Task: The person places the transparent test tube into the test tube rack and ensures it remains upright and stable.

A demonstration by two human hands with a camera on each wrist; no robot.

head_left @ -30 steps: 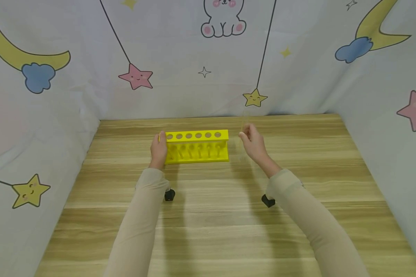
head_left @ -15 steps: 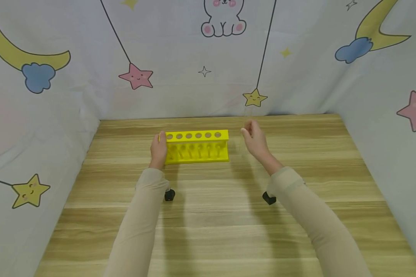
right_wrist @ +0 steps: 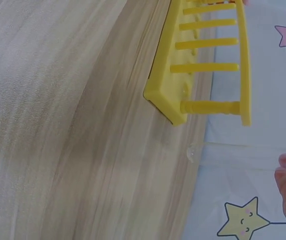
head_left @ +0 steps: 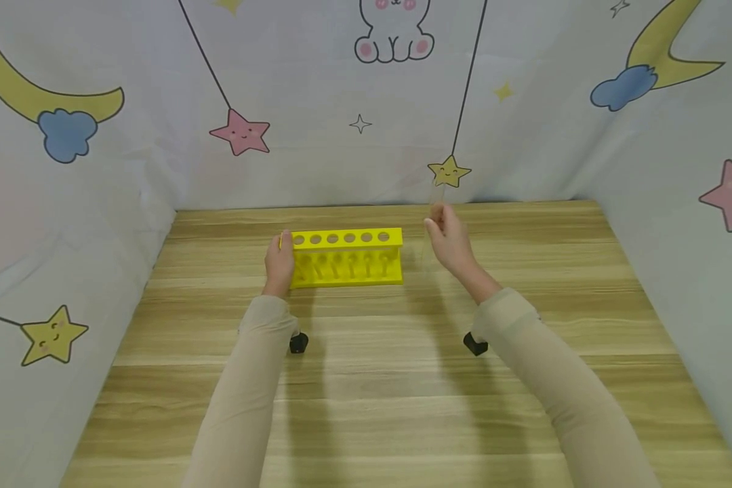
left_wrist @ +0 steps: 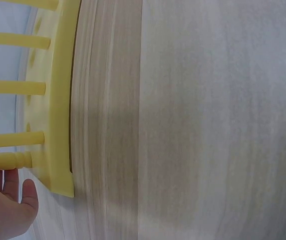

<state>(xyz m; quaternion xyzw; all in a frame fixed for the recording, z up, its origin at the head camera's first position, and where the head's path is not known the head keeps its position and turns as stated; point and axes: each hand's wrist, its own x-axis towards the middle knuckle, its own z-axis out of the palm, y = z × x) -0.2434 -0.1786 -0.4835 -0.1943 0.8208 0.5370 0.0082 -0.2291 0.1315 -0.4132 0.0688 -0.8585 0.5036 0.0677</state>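
A yellow test tube rack (head_left: 346, 278) stands on the wooden table, with a row of several round holes along its top bar and upright pegs below. My left hand (head_left: 278, 266) grips its left end, thumb over the top; the left wrist view shows the fingers curled around the end post. To the right of the rack, my right hand (head_left: 451, 245) pinches a clear test tube (right_wrist: 235, 154) above the table. The tube is upright, its rounded bottom hanging down beside the rack and apart from it. In the head view the tube is faint and hard to see.
The wooden table (head_left: 366, 407) reaches back to a white cloth backdrop (head_left: 317, 88) printed with stars, moons and a bear. Cloth also flanks both sides. A black wrist camera (head_left: 299, 343) sits under the left sleeve, another black camera (head_left: 476, 343) under the right.
My right hand has risen and shifted slightly right and away from me, lifting the test tube with it. The left hand and the rack have stayed in place.
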